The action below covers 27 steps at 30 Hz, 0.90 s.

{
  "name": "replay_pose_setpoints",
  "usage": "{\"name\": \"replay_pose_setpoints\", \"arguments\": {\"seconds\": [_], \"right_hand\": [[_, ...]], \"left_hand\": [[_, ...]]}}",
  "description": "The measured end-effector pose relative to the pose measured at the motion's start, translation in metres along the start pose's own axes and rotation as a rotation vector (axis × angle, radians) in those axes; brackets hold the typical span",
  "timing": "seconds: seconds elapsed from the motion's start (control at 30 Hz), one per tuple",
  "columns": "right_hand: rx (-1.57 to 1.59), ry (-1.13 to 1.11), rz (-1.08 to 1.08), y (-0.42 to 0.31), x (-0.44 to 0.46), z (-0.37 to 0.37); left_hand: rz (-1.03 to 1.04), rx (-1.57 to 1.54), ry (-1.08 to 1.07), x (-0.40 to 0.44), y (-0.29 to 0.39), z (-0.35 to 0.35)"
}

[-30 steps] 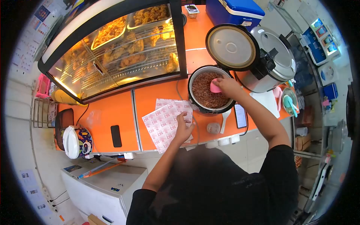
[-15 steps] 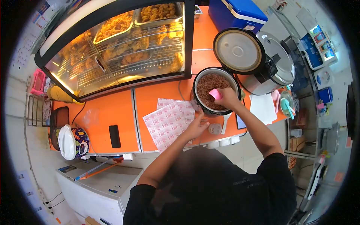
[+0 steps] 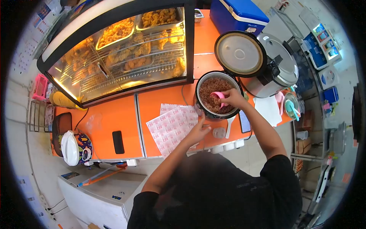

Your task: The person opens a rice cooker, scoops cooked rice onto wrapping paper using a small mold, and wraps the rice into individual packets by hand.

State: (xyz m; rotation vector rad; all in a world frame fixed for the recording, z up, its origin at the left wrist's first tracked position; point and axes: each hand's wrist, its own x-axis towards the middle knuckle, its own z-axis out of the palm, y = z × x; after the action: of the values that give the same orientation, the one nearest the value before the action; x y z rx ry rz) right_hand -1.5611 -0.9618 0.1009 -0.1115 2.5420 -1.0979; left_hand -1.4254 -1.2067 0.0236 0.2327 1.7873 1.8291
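My right hand [image 3: 231,98] is closed on a small pink cup [image 3: 217,96], which sits in the brown rice [image 3: 209,88] inside the open rice cooker [image 3: 197,100]. The cooker's lid [image 3: 241,54] stands raised behind it. My left hand [image 3: 199,131] is at the cooker's near left side, fingers apart and holding nothing, with a fingertip near the cooker's wall. Printed wrapping paper [image 3: 169,128] lies on the orange counter beside my left hand. Close to the cooker's front are a small clear container [image 3: 219,133] and a white rice paddle [image 3: 229,128].
A lit display case [image 3: 126,89] of fried chicken fills the back left. A second cooker [image 3: 284,70] and a blue cooler [image 3: 244,13] stand at the back right. Phones [image 3: 118,142] [image 3: 244,122] lie on the counter [image 3: 103,147]. A patterned pot [image 3: 84,147] is far left.
My left hand has moved from over the paper to beside the cooker. The pink cup has shifted and tilted differently in the rice with my right hand. The camera view has shifted slightly.
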Motion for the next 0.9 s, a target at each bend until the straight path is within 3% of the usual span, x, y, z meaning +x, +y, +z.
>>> {"name": "replay_pose_setpoints", "arguments": {"seconds": [0.07,0.2,0.33,0.43,0.53,0.63,0.73,0.9], "right_hand": [[-0.209,0.205,-0.151,-0.009,-0.007,-0.01],[-0.532,0.247,-0.54,0.029,-0.005,0.018],[-0.464,0.154,-0.266,-0.009,-0.02,0.001],[-0.401,0.151,-0.274,-0.002,-0.017,0.021],[-0.288,0.158,-0.415,-0.009,-0.016,0.047],[-0.309,0.016,-0.348,-0.025,-0.01,0.04],[-0.149,-0.033,-0.311,-0.013,0.0,0.036],[0.306,-0.309,0.002,0.01,0.019,0.012]], "left_hand": [[-0.022,-0.046,0.03,-0.004,0.01,-0.002],[0.014,-0.078,0.081,-0.008,0.005,0.004],[0.024,-0.103,0.05,-0.008,0.001,0.005],[0.017,-0.1,0.022,-0.003,0.006,0.007],[0.043,-0.084,0.033,-0.004,0.001,0.01],[-0.019,-0.05,-0.035,-0.002,0.006,0.003],[-0.013,-0.022,-0.044,0.004,-0.004,0.004],[-0.008,-0.001,0.0,-0.001,0.0,0.005]]}}
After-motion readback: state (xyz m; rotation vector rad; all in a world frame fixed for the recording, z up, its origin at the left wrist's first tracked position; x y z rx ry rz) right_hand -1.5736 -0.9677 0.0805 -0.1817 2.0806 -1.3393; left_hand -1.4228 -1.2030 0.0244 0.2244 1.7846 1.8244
